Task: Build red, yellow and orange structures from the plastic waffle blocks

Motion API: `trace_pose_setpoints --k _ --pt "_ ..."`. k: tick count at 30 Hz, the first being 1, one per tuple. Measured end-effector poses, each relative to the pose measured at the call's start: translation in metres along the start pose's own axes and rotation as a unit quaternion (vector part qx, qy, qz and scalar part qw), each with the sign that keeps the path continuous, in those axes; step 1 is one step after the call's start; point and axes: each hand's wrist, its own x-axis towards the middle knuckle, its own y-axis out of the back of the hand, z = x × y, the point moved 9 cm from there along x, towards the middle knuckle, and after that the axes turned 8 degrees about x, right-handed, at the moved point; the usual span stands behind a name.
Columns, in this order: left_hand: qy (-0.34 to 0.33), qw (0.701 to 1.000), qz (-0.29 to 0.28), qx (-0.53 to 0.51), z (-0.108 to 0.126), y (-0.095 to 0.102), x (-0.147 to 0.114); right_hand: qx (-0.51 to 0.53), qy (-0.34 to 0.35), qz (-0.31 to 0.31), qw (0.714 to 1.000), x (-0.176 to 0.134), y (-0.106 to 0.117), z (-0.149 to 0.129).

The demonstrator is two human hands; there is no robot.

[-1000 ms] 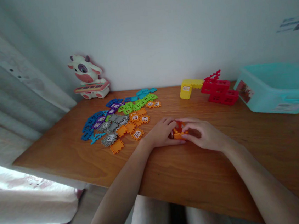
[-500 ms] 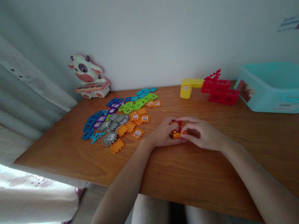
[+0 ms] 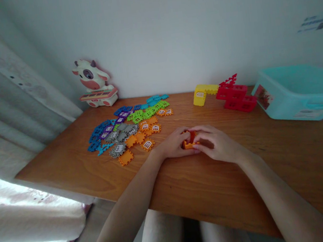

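Hands are meeting at the middle of the surface (image 3: 185, 180), the left hand (image 3: 173, 144) and the right hand (image 3: 217, 144) both closing around a small orange block (image 3: 189, 140) made of toothed tiles, each pinching a side so the piece is sitting steady against the wood between the fingertips. Wrists are resting low on the wood, likely for steadiness. Loose tiles (image 3: 127, 129) in blue, green, grey and orange are lying spread flat to the left, within easy reach and sorted roughly by colour. Finished pieces, a yellow block (image 3: 202, 93) touching a red block (image 3: 235, 97), are standing well apart near the wall, beside a teal bin (image 3: 297, 95). A toy cow (image 3: 94, 83) is sitting in the far left corner.
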Motion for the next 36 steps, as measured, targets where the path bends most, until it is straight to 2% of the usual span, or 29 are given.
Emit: trace_pose_setpoints --k 8,11,22,25,28,31,36 --pt "0.011 1.0 -0.017 -0.011 -0.002 0.001 -0.001 -0.008 0.001 0.009 1.0 0.002 -0.001 -0.001" --pt "-0.009 1.0 -0.023 -0.008 0.001 0.002 -0.002 -0.004 -0.004 0.001 1.0 0.001 0.0 0.0" --pt "0.001 1.0 0.0 0.007 -0.002 0.004 -0.002 0.028 -0.038 -0.011 0.999 -0.002 -0.001 0.02" --pt "0.022 0.999 0.024 -0.009 -0.007 0.005 -0.002 0.071 -0.055 -0.012 0.996 -0.002 -0.006 0.023" --pt "0.092 0.988 0.084 -0.094 -0.023 0.008 -0.003 0.179 -0.074 0.01 0.981 -0.002 -0.009 0.025" --pt "0.156 0.953 0.134 -0.222 -0.037 0.005 -0.004 0.291 -0.118 0.049 0.948 -0.003 -0.01 0.033" --pt "0.164 0.899 0.13 -0.385 -0.037 -0.009 0.003 0.327 -0.177 0.127 0.92 -0.006 -0.003 0.052"
